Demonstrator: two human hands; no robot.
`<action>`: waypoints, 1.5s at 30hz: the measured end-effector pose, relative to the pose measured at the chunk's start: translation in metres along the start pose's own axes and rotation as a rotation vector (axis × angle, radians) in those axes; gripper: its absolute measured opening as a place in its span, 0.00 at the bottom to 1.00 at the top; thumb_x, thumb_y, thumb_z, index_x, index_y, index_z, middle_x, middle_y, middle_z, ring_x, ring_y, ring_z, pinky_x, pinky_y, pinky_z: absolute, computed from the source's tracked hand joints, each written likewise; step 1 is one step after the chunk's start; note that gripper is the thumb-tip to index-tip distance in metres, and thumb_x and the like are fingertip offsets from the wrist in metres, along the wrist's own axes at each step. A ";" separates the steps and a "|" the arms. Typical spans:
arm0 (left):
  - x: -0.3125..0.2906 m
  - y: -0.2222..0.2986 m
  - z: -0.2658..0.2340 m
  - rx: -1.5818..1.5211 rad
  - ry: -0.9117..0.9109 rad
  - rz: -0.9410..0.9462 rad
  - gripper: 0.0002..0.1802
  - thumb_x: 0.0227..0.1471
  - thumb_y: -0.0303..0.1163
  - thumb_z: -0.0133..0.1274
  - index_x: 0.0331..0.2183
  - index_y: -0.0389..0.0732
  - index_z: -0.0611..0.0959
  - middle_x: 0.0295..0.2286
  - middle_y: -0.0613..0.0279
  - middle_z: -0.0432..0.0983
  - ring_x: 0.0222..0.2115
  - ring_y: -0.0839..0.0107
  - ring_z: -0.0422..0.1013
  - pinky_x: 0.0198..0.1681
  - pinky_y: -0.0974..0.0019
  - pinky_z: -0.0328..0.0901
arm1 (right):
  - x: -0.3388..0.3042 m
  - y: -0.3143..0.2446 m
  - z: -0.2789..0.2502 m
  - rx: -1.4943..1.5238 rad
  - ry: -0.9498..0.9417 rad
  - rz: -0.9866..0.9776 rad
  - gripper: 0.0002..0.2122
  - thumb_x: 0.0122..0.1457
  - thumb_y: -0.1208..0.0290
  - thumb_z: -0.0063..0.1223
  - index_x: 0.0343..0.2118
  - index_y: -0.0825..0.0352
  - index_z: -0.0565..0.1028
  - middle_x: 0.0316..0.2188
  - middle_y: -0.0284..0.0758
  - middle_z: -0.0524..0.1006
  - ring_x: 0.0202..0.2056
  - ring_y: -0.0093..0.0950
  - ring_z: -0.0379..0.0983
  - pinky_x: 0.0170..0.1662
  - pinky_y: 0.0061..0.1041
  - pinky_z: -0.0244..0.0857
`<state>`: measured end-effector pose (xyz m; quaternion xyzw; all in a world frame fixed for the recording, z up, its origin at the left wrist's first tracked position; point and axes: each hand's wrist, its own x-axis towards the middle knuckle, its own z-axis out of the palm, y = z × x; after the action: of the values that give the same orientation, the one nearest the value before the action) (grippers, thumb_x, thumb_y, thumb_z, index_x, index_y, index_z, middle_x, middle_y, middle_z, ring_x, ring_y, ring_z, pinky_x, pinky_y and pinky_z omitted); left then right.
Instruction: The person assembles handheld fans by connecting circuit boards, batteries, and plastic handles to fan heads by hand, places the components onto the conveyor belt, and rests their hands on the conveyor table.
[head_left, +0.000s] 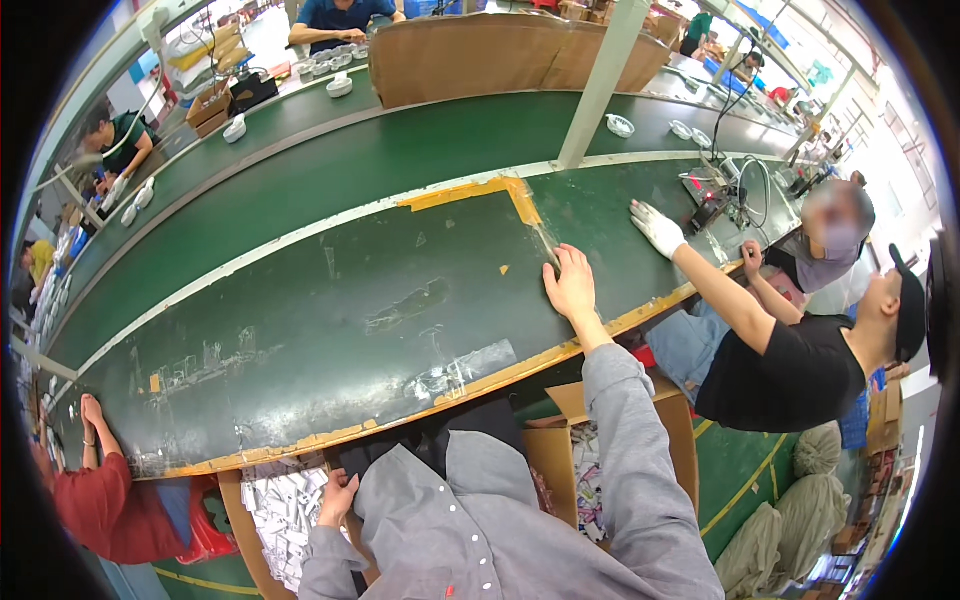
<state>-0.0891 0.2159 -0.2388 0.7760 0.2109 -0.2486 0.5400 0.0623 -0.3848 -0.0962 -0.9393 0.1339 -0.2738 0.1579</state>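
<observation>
My right hand (572,285) rests on the dark green worktop (300,300), fingers stretched forward and holding nothing. Its fingertips lie just below a strip of worn yellow tape (522,200). Down at my left side, below the table edge, hangs my left hand (338,498), with its fingers loosely bent and apart and no object visible in them. It is beside a cardboard box of small white pieces (285,515). To the right of my body stands another open cardboard box (680,440) with white and purple pieces inside.
Beyond the worktop runs a green conveyor belt (400,150) carrying a few white round parts (620,126). A pale post (600,90) rises at its near edge. On the right, a co-worker's gloved hand (657,229) lies near a small device with cables (712,195). A red-sleeved person (95,505) sits left.
</observation>
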 end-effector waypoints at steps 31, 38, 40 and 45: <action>-0.031 0.024 -0.004 0.326 0.018 0.030 0.46 0.37 0.54 0.69 0.48 0.30 0.71 0.44 0.45 0.71 0.47 0.59 0.70 0.51 0.63 0.65 | 0.000 0.006 0.008 0.012 -0.046 -0.054 0.17 0.60 0.67 0.49 0.48 0.73 0.71 0.53 0.46 0.70 0.56 0.44 0.63 0.59 0.38 0.57; -0.056 0.069 0.016 0.503 0.131 0.069 0.52 0.32 0.57 0.67 0.49 0.28 0.68 0.50 0.36 0.66 0.51 0.45 0.66 0.54 0.53 0.63 | -0.003 0.012 0.007 -0.022 -0.004 -0.083 0.17 0.59 0.68 0.50 0.47 0.74 0.71 0.51 0.47 0.71 0.54 0.45 0.64 0.58 0.39 0.59; -0.048 0.065 0.024 0.519 0.236 0.113 0.45 0.32 0.52 0.68 0.43 0.28 0.70 0.46 0.35 0.68 0.49 0.44 0.67 0.52 0.51 0.64 | 0.000 0.009 0.007 -0.028 0.009 -0.088 0.17 0.58 0.68 0.51 0.47 0.74 0.72 0.50 0.48 0.72 0.53 0.46 0.65 0.58 0.39 0.59; -0.033 0.061 0.016 0.412 0.206 0.119 0.35 0.34 0.41 0.64 0.42 0.27 0.73 0.38 0.37 0.75 0.41 0.45 0.74 0.45 0.55 0.69 | 0.000 0.011 0.010 -0.008 0.047 -0.093 0.17 0.56 0.67 0.53 0.45 0.72 0.72 0.48 0.47 0.73 0.51 0.46 0.67 0.55 0.39 0.62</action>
<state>-0.0816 0.1785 -0.1786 0.9021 0.1636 -0.1736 0.3595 0.0656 -0.3929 -0.1086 -0.9384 0.0950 -0.3023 0.1380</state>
